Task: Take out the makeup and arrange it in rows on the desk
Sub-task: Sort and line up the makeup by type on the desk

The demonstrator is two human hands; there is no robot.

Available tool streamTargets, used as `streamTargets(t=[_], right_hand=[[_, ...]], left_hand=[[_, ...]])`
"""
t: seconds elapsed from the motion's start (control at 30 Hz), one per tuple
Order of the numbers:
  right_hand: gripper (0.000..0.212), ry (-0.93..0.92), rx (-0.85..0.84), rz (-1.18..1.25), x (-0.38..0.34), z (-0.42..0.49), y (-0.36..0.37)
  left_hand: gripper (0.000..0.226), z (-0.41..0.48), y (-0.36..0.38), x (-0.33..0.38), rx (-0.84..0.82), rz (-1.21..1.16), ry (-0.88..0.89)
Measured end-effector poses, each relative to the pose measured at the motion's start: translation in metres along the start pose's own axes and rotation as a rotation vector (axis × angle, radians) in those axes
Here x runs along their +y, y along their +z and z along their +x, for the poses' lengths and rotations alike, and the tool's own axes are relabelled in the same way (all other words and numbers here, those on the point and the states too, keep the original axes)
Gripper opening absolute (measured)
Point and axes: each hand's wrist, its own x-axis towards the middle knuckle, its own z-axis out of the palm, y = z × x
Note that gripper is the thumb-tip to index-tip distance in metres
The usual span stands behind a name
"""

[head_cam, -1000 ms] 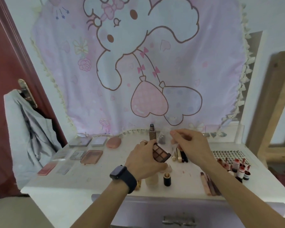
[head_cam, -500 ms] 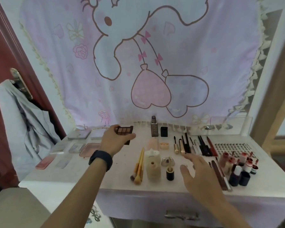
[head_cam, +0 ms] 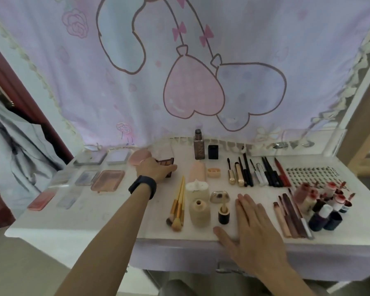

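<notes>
Item: eyeshadow palette [head_cam: 166, 162], small, dark-cased, rectangular, with brown and tan pans showing past the knuckles. Position: far left-centre of the desk [head_cam: 94, 218], low at the surface; whether it rests on it cannot be told. The left hand [head_cam: 156, 170] covers most of it, fingers curled over the top and thumb at its right end, holding it. A dark wristband [head_cam: 142, 186] sits on that wrist.

Adjacent, left: round pink compact [head_cam: 139, 159], just beside the hand; beyond it 7 flat cases [head_cam: 108, 180] in 3 rows.

Adjacent, right: peach tube [head_cam: 198, 171] and orange cap [head_cam: 214, 173]; behind them an upright brown bottle [head_cam: 199, 148] and a black box [head_cam: 213, 152].

Nearer the front edge: gold-handled brushes [head_cam: 177, 204], beige bottle [head_cam: 199, 213], silver cap [head_cam: 220, 196], small black bottle [head_cam: 223, 215].

The right hand [head_cam: 254, 221] lies flat on the desk beside the small black bottle, fingers straight and together, thumb spread, holding nothing.

Further right: row of mascaras and pencils [head_cam: 254, 171], lash sheet [head_cam: 310, 176], lip pencils [head_cam: 291, 216], cluster of red-capped vials [head_cam: 325, 204].

Behind: a pink cartoon cloth [head_cam: 201, 71] hangs down to the desk's rear edge.
</notes>
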Motion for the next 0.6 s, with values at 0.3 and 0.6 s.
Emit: streamTargets(t=[0.3,0.6], right_hand=[[0.100,0.028,-0.022,-0.065,0.002,-0.001,0.007],[0.101,-0.008,0.040,-0.059,0.003,0.000,0.011]], left_hand=[[0.073,0.031,0.033,0.017,0.040,0.225,0.030],[0.083,0.016,0.039,-0.002,0.086,0.101,0.101]])
